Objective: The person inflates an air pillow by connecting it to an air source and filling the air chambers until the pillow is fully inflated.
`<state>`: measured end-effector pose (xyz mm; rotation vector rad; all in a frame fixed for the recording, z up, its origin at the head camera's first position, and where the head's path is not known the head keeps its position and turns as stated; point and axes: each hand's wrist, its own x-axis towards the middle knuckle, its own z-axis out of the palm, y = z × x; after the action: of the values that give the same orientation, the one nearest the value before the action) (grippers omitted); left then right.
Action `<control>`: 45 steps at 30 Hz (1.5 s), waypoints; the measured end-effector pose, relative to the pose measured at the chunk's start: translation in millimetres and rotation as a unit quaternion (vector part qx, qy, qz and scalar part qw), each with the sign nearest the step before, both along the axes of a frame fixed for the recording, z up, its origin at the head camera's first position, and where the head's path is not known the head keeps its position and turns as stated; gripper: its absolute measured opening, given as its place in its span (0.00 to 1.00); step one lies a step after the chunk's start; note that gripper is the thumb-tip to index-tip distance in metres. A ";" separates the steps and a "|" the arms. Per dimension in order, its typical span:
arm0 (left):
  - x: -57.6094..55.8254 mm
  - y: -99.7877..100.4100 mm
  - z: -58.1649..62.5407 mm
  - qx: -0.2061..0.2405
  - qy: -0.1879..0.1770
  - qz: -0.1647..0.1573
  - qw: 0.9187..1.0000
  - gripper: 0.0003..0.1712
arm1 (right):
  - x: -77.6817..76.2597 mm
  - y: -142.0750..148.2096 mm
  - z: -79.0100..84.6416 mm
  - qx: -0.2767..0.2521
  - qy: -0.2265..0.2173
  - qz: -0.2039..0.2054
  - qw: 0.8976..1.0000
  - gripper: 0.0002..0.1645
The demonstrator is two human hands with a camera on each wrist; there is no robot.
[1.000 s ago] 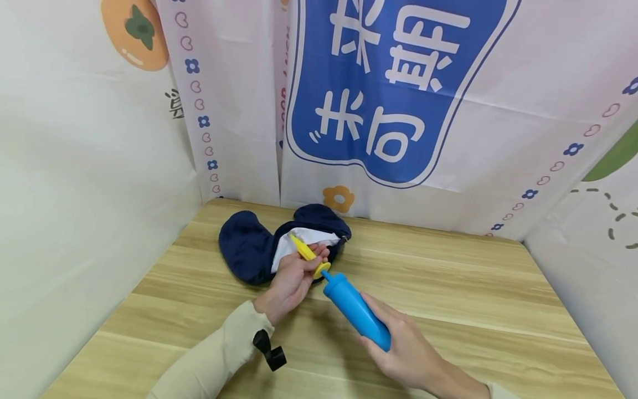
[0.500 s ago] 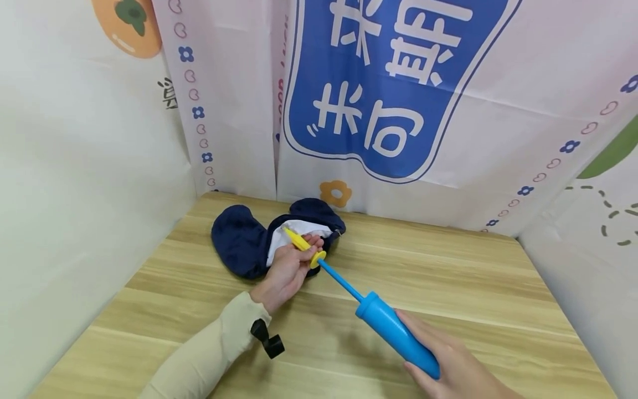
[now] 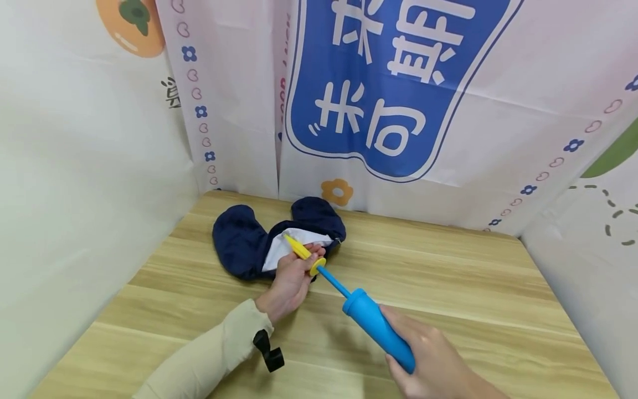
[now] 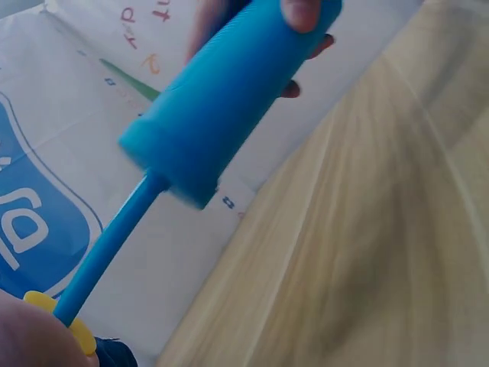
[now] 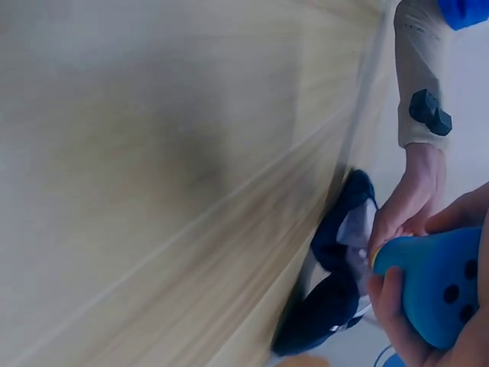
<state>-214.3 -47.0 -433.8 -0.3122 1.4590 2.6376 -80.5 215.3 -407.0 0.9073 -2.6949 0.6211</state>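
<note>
A hand air pump has a blue barrel (image 3: 379,330), a thin blue rod (image 3: 334,281) and a yellow nozzle end (image 3: 298,247) with a round flange. My left hand (image 3: 289,280) holds the yellow end, whose tip points at the white inner part (image 3: 274,254) of a navy U-shaped cushion (image 3: 236,244). Whether the tip is joined to it cannot be made out. My right hand (image 3: 431,357) grips the barrel, and part of the rod shows between both hands. In the right wrist view, the barrel's end (image 5: 443,283) has dark holes.
The wooden table (image 3: 448,271) carries the cushion near its back edge. White printed curtains (image 3: 239,100) enclose the table at the back and sides. A black device (image 3: 269,352) is strapped to the left sleeve.
My right hand first drew the barrel back from the yellow end, baring the rod, then slid it partway forward again. My left hand keeps its hold; the cushion's white part shifts slightly.
</note>
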 end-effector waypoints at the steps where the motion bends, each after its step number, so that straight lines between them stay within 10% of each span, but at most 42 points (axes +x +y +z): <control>1: 1.8 0.1 -1.8 -0.005 -0.002 -0.001 1.000 0.20 | -3.3 -4.3 -1.4 -0.003 0.004 0.003 1.000 0.46; 17: 1.9 7.9 -18.1 0.016 0.007 -0.005 1.000 0.20 | -58.3 -46.9 -20.5 -0.060 -0.015 0.027 0.998 0.43; 34: -11.1 2.8 4.8 0.042 -0.008 -0.010 0.999 0.23 | 3.6 14.5 3.6 0.013 -0.074 -0.037 0.996 0.47; 45: 10.7 7.3 -0.8 -0.004 -0.014 -0.008 1.000 0.21 | -14.8 -26.1 -10.1 -0.015 0.041 0.001 0.999 0.47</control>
<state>-203.6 -39.7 -434.6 -0.3357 1.4584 2.6049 -95.3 189.2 -417.1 0.9082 -2.6045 0.6096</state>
